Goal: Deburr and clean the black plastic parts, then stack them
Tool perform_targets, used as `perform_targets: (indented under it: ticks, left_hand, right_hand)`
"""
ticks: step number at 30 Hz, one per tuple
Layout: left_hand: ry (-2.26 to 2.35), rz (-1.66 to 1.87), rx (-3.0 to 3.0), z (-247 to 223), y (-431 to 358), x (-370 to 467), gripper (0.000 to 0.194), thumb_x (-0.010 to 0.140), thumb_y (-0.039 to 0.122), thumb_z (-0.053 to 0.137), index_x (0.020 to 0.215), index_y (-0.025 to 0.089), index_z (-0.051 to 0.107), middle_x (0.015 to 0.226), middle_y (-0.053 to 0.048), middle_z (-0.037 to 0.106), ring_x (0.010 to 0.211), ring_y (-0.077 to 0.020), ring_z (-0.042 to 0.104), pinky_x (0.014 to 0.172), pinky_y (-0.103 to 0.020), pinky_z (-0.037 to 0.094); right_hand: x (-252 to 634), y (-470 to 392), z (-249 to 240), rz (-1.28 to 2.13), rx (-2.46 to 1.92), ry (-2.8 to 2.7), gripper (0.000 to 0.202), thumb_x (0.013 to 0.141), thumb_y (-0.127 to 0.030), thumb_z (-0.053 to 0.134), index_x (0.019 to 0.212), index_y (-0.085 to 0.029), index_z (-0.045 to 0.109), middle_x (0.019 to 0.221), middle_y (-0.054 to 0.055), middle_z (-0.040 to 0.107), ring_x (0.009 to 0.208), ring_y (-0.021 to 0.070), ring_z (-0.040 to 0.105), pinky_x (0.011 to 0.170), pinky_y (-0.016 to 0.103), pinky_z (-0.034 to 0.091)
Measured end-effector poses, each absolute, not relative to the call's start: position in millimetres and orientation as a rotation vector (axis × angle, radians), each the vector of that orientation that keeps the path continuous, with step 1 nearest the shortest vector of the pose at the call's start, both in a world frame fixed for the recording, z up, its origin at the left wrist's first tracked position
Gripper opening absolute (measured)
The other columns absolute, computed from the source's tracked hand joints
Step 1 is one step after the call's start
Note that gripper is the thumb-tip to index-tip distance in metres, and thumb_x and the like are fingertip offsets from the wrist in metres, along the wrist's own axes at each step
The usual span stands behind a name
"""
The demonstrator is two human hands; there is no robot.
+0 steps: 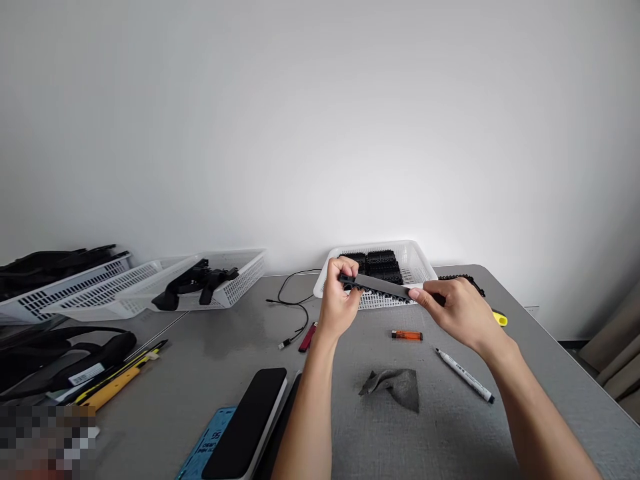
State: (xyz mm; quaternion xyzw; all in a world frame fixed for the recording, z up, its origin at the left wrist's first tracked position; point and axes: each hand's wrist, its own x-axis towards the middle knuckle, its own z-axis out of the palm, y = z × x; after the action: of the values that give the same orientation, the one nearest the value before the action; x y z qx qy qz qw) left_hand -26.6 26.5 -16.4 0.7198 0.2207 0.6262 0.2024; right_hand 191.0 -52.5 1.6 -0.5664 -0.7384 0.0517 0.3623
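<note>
Between my two hands a flat dark strip with a bumpy lower edge (383,287) is held in the air, sloping down to the right. My left hand (341,300) has its fingers wrapped round the strip's left end. At the other end, the thumb of my right hand (457,310) presses on the strip, its fingers curled behind. Just beyond the strip stands a white basket (423,263) with several black ridged pieces (383,261). An orange lighter (407,335) lies below the strip, and a crumpled grey cloth (400,388) is nearer to me.
A marker (465,375) and a yellow-handled thing (500,319) lie at right. Left of my arm are a black phone (247,423), a dark red stick (308,337) and a USB cable (300,303). White baskets (245,277) with black gear line the back left.
</note>
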Motion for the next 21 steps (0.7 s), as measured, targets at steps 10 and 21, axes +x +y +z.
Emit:
perform_targets:
  ticks: [10,21]
  left_hand:
    - [0.651,1.751,2.012,-18.3,29.9,-28.9,0.032,0.074,0.003,0.054,0.085,0.025,0.034,0.086,0.0,0.044,0.08,-0.0146,0.043,0.076,-0.028,0.038]
    - [0.646,1.738,2.003,-19.6,31.4,-26.6,0.03,0.075,0.005,0.054,0.084,0.025,0.034,0.084,0.001,0.043,0.079,-0.0147,0.042,0.074,-0.029,0.037]
  right_hand:
    - [199.5,-49.6,0.9,0.205,-1.483,-1.894,0.061,0.093,-0.071,0.04,0.058,-0.022,0.047,0.049,-0.001,0.035,0.049,0.0135,0.026,0.05,0.027,0.021]
    - [205.9,-49.0,2.1,0.184,-1.487,-1.908,0.064,0.091,-0.075,0.039,0.057,-0.022,0.049,0.049,-0.002,0.036,0.048,0.0129,0.026,0.05,0.027,0.02]
